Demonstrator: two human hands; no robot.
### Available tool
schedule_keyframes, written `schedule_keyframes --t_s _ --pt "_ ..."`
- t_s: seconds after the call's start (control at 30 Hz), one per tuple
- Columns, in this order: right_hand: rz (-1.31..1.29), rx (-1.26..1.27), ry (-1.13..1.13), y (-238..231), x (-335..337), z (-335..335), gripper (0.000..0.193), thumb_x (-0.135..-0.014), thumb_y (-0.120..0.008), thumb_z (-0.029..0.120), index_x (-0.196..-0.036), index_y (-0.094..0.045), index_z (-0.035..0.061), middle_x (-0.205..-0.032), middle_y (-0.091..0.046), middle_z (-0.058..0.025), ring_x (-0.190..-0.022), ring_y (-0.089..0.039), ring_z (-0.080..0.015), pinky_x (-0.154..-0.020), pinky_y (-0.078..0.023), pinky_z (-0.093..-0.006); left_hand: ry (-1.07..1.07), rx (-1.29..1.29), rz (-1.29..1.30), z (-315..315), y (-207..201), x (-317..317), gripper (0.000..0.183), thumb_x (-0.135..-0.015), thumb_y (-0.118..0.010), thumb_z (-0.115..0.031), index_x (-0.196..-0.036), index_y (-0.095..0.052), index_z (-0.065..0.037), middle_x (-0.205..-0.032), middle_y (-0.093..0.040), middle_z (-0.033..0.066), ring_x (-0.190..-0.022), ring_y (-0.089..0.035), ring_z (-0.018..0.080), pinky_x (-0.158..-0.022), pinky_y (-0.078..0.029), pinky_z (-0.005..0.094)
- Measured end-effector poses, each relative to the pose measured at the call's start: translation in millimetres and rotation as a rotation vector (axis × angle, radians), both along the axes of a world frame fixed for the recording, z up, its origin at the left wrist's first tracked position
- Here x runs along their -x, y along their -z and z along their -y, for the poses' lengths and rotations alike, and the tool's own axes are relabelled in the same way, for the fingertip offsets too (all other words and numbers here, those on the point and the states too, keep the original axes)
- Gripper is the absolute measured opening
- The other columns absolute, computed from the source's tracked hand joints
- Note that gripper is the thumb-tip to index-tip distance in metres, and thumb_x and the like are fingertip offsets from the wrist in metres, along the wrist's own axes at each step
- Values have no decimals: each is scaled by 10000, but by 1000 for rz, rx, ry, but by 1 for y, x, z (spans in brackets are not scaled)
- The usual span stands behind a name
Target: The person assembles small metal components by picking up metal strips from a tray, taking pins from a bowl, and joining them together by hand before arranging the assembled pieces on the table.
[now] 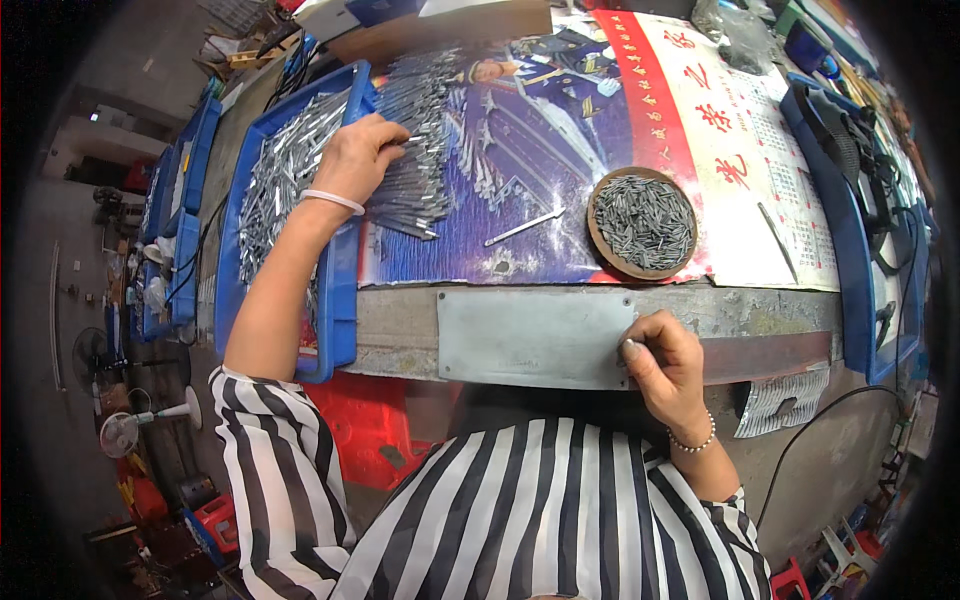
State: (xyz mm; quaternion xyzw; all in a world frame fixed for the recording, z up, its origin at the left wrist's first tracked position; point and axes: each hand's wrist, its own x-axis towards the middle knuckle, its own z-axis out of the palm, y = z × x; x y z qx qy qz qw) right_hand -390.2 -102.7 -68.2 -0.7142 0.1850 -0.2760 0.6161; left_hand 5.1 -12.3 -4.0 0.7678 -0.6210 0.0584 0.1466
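My left hand (352, 165) reaches over the right rim of a long blue bin (345, 270) filled with thin metal pieces (285, 170). Its thumb and forefinger are bent together beside a spread of similar slim metal pieces (410, 180) on the poster; whatever they grip is hidden. At the table's front edge, my right hand (668, 365) is closed in a pinch over the right end of a grey metal plate (535, 338). What sits between those fingertips is too small to make out. A round bowl (601, 245) full of short grey metal pins (645, 222) stands beyond the right hand.
A printed poster (560, 220) covers the tabletop, with one loose metal piece (525, 227) and a thin pen-like rod (777, 242) on it. Another blue bin (855, 290) with black straps stands at the right. A red stool (365, 425) is below the table.
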Motion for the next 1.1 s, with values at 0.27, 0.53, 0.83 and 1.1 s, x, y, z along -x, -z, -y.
schedule_keyframes --t_s 0.27,0.53,0.83,1.1 --pt "23 43 -43 3 -2 5 113 -850 -645 71 -812 -568 -2 -667 -567 -57 -546 -536 -128 -520 -417 -251 -14 36 -14 -1 -14 15 173 -786 -676 -63 -948 -669 -4 -881 -653 148 -821 -646 300 -728 -499 340" --pt "19 48 -39 1 -2 5 118 -837 -658 78 -807 -574 0 -668 -565 -58 -550 -543 -141 -526 -421 -257 273 1 -190 15 0 108 214 -803 -656 -66 -1004 -639 6 -948 -662 178 -872 -648 333 -760 -522 369" --pt "16 31 -31 2 -2 2 108 -834 -655 71 -811 -577 0 -675 -571 -64 -545 -539 -142 -521 -413 -262 261 -187 340 27 39 157 212 -770 -548 -48 -970 -594 5 -782 -568 114 -781 -602 266 -678 -494 369" --pt "-112 101 -7 -17 -1 12 100 -835 -651 59 -871 -586 -8 -710 -584 -87 -596 -567 -158 -560 -442 -270 235 -57 -59 -14 -5 145 271 -748 -579 25 -1019 -583 37 -804 -569 142 -718 -601 296 -633 -503 364"
